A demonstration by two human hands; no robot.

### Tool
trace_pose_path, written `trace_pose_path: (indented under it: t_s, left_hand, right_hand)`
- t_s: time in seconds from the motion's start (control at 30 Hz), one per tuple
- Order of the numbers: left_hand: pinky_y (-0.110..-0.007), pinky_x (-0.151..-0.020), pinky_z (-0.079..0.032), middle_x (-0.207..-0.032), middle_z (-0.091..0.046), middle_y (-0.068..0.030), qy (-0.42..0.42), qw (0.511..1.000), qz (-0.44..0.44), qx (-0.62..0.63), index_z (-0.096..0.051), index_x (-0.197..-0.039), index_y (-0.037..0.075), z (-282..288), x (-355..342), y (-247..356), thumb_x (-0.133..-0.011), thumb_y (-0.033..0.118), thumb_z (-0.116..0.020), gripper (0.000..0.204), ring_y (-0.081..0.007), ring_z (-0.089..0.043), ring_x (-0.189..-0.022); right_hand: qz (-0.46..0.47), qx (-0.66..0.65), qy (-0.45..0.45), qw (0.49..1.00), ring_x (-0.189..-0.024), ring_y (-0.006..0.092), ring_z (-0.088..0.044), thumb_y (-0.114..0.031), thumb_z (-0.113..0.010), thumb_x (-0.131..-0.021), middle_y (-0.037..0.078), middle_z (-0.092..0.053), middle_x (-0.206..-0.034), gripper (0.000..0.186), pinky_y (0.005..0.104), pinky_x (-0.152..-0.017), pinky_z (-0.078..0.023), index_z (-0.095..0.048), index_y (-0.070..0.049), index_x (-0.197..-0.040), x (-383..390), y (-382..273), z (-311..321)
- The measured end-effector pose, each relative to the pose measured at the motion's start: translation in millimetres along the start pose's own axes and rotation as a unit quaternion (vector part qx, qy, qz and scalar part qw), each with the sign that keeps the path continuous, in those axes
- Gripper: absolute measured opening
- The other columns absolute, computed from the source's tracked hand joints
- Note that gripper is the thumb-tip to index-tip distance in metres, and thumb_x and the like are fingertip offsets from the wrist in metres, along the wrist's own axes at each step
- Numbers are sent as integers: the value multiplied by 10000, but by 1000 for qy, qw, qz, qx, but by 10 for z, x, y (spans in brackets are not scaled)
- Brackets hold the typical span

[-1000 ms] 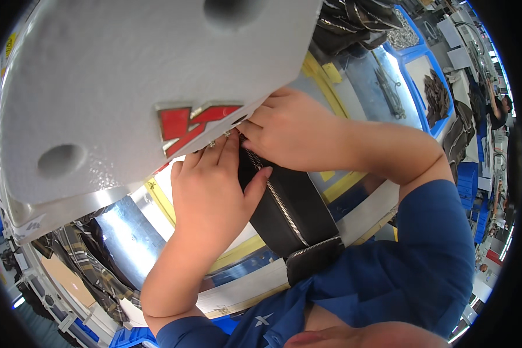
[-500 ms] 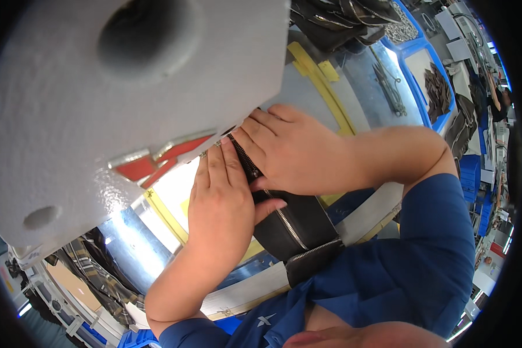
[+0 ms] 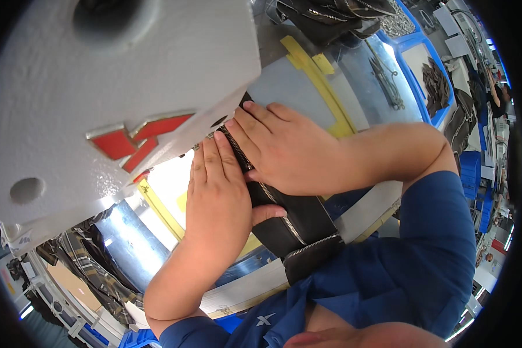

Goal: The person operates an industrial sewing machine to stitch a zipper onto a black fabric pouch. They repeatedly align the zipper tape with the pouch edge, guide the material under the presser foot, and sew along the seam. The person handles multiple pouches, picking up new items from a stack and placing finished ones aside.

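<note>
My left hand [image 3: 217, 203] lies flat on a black piece with silver zippers [image 3: 296, 229], fingertips at the lower edge of a white sewing machine head [image 3: 52, 104] with a red emblem, thumb stretched across the long zipper. Just to its right, my right hand [image 3: 284, 151] presses flat on the same piece with fingers extended, its fingertips beside the machine. A second, crosswise zipper runs along the near end of the piece. Whatever is under the machine head and beneath my palms is hidden.
Yellow tape strips [image 3: 325, 93] line the metal worktable [image 3: 130, 238]. Scissor-like metal tools [image 3: 388, 84] and blue trays [image 3: 417, 43] sit at right, with dark zippered pieces [image 3: 330, 17] behind. Plaid material [image 3: 90, 267] lies at lower left. A distant person [image 3: 499, 95] is at far right.
Compared with a second ago, my left hand is farther right and lower, and my right hand has spread flatter over the piece, slightly to the left. The machine sits farther left in the view.
</note>
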State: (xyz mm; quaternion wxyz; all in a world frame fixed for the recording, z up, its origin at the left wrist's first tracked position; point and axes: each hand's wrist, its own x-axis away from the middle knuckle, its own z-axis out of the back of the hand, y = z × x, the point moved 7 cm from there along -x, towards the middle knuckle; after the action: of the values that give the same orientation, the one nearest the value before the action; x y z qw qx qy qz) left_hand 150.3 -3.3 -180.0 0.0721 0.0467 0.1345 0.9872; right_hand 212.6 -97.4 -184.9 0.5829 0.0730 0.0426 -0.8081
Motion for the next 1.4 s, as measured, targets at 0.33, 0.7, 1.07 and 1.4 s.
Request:
trace_pose_path:
  t_s: [0.33, 0.7, 1.07, 1.4]
  left_hand:
    - [-516, -1237, -389, -1515, -468, -393, 5, 1000, -6, 14, -341, -1533, -235, 16, -24, -23, -593, 574, -933, 1374, -519, -472, -1440]
    - [-481, -1174, -451, -1419, -552, -318, 44, 999, 0, 17, -439, -1488, -183, 112, -82, -63, -553, 533, -974, 1294, -473, -555, -1346]
    - [-478, -1157, -464, -1387, -579, -306, 46, 999, -14, 3, -440, -1486, -190, 149, -124, -35, -548, 538, -970, 1300, -436, -578, -1308]
    - [-477, -1169, -458, -1412, -566, -314, 31, 999, -8, 4, -430, -1492, -191, 136, -131, -38, -561, 549, -962, 1303, -441, -568, -1332]
  right_hand:
    - [-7, -7, 14, 1000, -1327, 375, -630, -469, -742, -895, 240, -663, -1402, 729, 463, -1075, -478, -652, 74, -1373, -29, 36, 17]
    - [-23, -28, 10, 999, -1281, 350, -642, -503, -769, -860, 220, -671, -1362, 762, 432, -1011, -485, -652, 67, -1351, -83, 70, 71]
    - [-28, -26, 14, 999, -1243, 303, -647, -518, -785, -839, 186, -659, -1325, 783, 386, -938, -482, -650, 69, -1338, -91, 87, 82]
    - [-24, -27, 16, 999, -1233, 300, -654, -515, -791, -835, 189, -665, -1320, 769, 385, -925, -491, -659, 65, -1322, -87, 93, 86]
